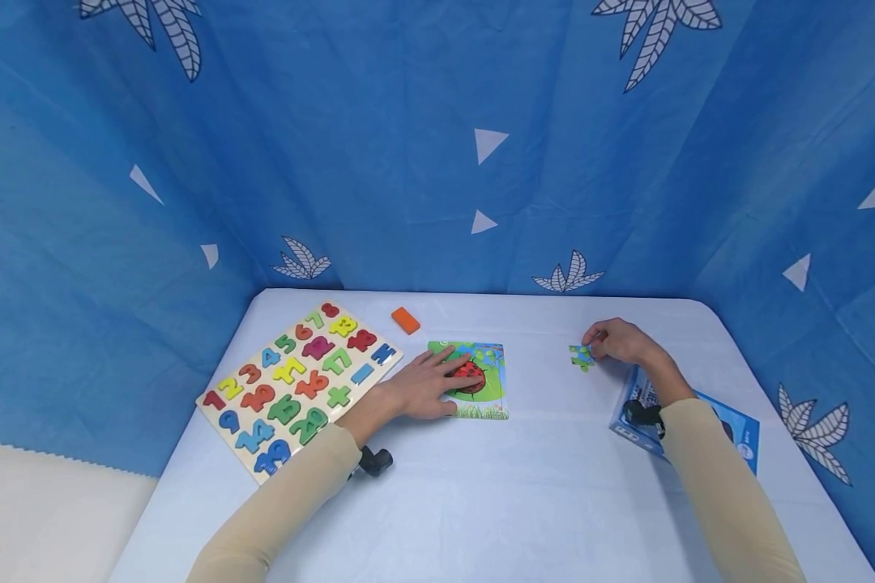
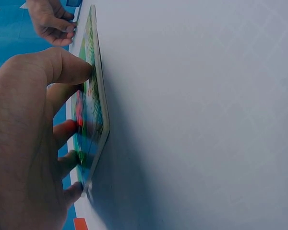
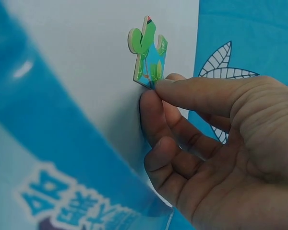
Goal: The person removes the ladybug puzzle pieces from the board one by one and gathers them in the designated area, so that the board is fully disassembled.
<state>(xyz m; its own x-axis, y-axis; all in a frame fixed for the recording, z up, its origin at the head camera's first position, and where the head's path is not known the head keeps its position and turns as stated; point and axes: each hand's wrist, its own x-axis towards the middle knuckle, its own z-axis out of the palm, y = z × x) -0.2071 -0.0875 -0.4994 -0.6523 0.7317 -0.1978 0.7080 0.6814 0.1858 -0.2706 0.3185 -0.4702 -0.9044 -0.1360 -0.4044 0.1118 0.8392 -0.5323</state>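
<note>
A square ladybug jigsaw puzzle (image 1: 492,397) lies on the table near the middle. My left hand (image 1: 424,389) rests on it with fingers spread, and the fingertips touch its picture face in the left wrist view. That hand covers part of the ladybug. Off to the right, my right hand (image 1: 622,342) pinches a puzzle piece (image 3: 149,55) between thumb and index finger. The piece is green and blue with rounded knobs, and its other fingers are loosely curled below it in the right wrist view.
A number board (image 1: 299,380) with colourful numerals lies at the left. An orange block (image 1: 405,321) sits behind the puzzle. Beneath my right forearm is a blue box (image 1: 745,429). Blue patterned curtains (image 1: 437,162) stand around the white table (image 1: 525,502).
</note>
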